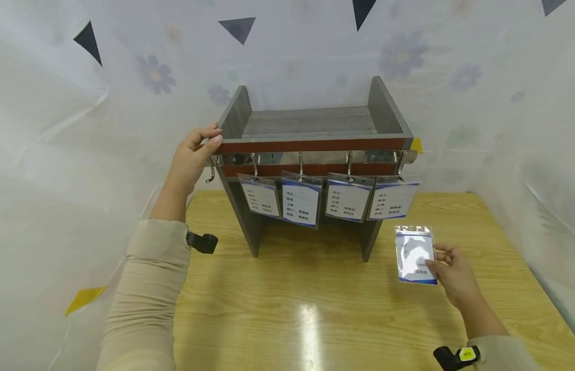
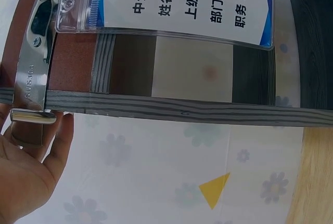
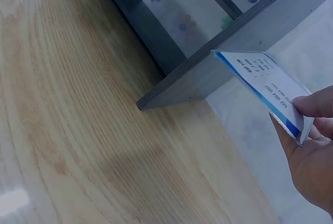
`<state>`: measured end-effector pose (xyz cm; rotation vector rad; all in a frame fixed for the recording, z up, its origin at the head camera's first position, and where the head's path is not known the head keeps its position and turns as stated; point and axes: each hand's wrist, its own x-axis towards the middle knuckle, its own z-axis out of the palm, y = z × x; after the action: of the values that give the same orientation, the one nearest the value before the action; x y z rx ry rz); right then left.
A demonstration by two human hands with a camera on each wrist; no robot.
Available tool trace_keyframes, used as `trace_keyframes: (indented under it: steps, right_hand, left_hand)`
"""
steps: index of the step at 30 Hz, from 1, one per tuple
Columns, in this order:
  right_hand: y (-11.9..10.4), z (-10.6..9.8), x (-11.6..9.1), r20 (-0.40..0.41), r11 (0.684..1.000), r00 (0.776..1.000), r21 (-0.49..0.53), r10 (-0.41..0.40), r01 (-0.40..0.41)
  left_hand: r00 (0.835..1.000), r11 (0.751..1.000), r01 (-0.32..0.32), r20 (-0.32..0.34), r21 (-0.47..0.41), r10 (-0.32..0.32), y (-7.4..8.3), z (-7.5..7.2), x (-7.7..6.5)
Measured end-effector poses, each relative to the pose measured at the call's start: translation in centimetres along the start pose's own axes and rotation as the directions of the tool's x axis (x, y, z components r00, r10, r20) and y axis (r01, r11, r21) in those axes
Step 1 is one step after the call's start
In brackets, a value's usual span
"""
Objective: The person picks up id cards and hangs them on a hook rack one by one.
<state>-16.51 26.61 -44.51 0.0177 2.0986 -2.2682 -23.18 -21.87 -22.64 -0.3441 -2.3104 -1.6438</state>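
My right hand pinches a clear plastic badge holder by its right edge, thumb in front. The holder has a blue-and-white card inside, and glare covers much of it. In the right wrist view the held badge holder appears tilted near the rack's side panel. My left hand grips the left front corner of a grey wooden rack. Several badge holders hang side by side from hooks on its metal rail. At the left end, the hook beside my left hand carries nothing.
The rack stands on a wood-grain table, with its side panels reaching down to the tabletop. Behind it hangs a pale flower-patterned cloth with dark and yellow triangle flags. A small camera sits on my left wrist.
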Motion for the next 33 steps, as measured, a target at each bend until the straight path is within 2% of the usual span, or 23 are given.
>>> trace_keyframes:
  steps: [4,8,16,19,25,33]
  right_hand:
    - [0.1,0.6,-0.3,0.004,0.992,1.0,-0.125,0.0,0.0]
    - [-0.1,1.0,-0.6,0.019,0.987,1.0,-0.159,-0.01,0.013]
    - [-0.2,1.6,-1.1,0.093,0.995,0.995,-0.089,-0.046,0.054]
    - [-0.2,1.8,-1.2,0.128,0.996,0.989,-0.024,-0.077,0.081]
    - [-0.7,2.3,-1.6,0.202,0.984,0.966,0.101,-0.163,0.145]
    - [-1.6,2.8,-2.1,0.282,0.966,0.927,0.151,-0.246,0.21]
  left_hand:
    - [1.0,1.0,0.003,-0.002,-0.002,-0.003,0.0,0.0,0.0]
    - [1.0,1.0,0.009,-0.002,-0.003,-0.009,0.1,0.0,0.0]
    - [1.0,1.0,0.015,-0.005,-0.011,-0.015,0.1,0.1,-0.1]
    - [1.0,1.0,0.016,-0.007,-0.008,-0.016,0.1,0.1,0.0]
    - [1.0,1.0,0.019,-0.005,-0.005,-0.019,0.0,0.1,0.0]
    - [1.0,1.0,0.014,-0.01,-0.028,-0.014,0.1,0.1,0.0]
